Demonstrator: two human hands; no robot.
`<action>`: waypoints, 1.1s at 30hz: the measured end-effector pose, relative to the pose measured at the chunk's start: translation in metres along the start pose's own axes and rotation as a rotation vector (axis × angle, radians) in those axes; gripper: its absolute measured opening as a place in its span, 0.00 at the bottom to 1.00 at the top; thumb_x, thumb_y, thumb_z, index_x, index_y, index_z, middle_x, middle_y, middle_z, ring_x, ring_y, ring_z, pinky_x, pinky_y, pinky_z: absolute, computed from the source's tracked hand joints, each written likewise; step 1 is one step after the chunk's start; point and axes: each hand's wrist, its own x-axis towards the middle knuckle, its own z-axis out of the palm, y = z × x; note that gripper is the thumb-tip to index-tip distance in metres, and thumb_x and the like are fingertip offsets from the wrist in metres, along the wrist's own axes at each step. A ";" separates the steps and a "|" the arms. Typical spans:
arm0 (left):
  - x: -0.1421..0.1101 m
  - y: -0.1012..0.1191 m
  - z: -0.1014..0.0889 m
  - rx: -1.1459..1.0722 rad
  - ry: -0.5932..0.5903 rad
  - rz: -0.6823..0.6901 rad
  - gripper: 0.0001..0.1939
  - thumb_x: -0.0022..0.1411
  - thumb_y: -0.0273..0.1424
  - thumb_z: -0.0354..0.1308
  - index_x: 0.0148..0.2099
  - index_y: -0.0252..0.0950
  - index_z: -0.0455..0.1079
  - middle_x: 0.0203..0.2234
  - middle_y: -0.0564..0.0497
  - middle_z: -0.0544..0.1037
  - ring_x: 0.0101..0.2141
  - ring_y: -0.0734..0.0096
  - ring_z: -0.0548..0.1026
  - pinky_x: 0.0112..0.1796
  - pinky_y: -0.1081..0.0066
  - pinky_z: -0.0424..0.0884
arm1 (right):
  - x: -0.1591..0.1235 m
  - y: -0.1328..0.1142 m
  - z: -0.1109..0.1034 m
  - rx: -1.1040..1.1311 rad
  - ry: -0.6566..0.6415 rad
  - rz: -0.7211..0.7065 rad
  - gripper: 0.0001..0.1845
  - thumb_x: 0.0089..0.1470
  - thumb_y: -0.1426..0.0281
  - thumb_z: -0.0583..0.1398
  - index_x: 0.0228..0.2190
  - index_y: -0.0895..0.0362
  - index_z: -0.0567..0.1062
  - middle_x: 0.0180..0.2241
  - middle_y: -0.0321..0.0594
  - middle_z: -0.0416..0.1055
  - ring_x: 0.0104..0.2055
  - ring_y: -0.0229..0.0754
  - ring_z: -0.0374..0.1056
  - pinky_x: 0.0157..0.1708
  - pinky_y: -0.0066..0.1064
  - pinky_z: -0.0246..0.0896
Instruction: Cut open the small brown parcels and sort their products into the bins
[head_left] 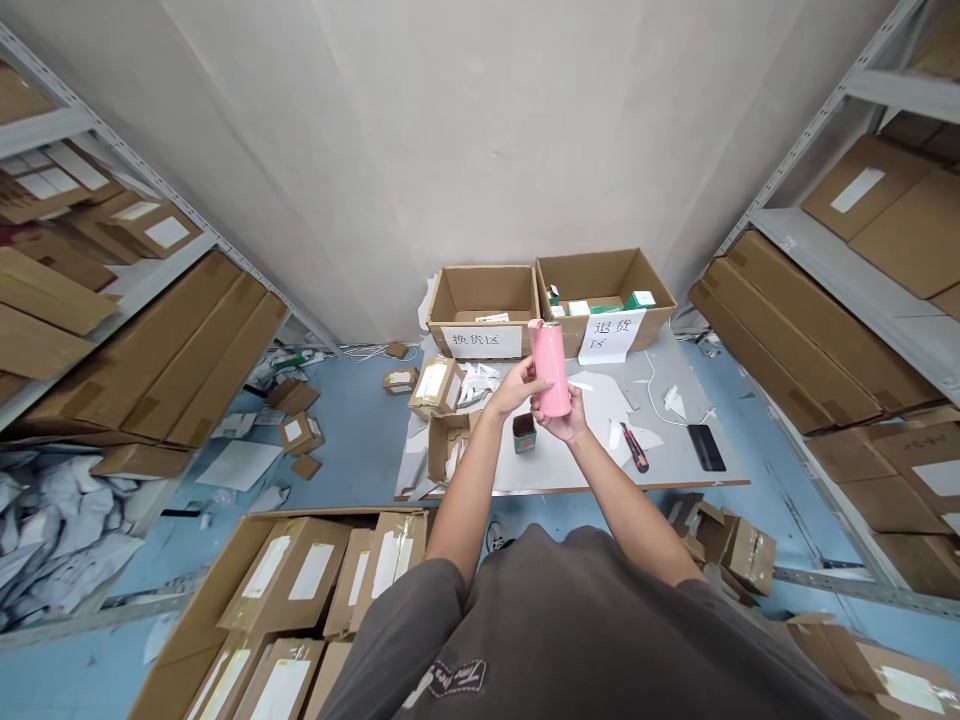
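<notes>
A pink tumbler is held up over the table, tilted slightly, between my two hands. My left hand grips its left side with the fingers closed round it. Around its lower part, my right hand is wrapped from below and the right. Just below on the table stands a small green box, its top open and its inside dark. An opened cardboard box with paper inside sits left of it, by my left forearm.
Two large cartons with paper signs, a left one and a right one, stand along the wall. A utility knife and a phone lie on the table's right. Shelves of boxes flank both sides; a big carton of parcels stands front left.
</notes>
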 end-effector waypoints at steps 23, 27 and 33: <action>-0.021 -0.021 0.010 0.034 0.118 0.021 0.52 0.55 0.47 0.76 0.76 0.42 0.58 0.65 0.38 0.71 0.54 0.56 0.77 0.54 0.59 0.76 | -0.016 -0.020 0.018 -0.381 0.217 -0.195 0.40 0.43 0.58 0.78 0.56 0.49 0.74 0.53 0.43 0.81 0.55 0.53 0.78 0.55 0.46 0.75; -0.020 -0.018 0.011 0.027 0.140 0.028 0.53 0.54 0.48 0.77 0.75 0.42 0.59 0.65 0.38 0.71 0.53 0.57 0.78 0.53 0.61 0.76 | -0.016 -0.024 0.023 -0.394 0.206 -0.181 0.40 0.42 0.57 0.78 0.56 0.49 0.74 0.53 0.44 0.81 0.55 0.54 0.77 0.55 0.46 0.75; -0.022 -0.015 0.010 0.029 0.161 0.017 0.53 0.53 0.46 0.77 0.75 0.42 0.59 0.65 0.38 0.71 0.54 0.56 0.77 0.52 0.60 0.76 | -0.016 -0.024 0.023 -0.398 0.170 -0.178 0.40 0.44 0.57 0.78 0.56 0.49 0.74 0.54 0.44 0.81 0.55 0.54 0.77 0.56 0.48 0.75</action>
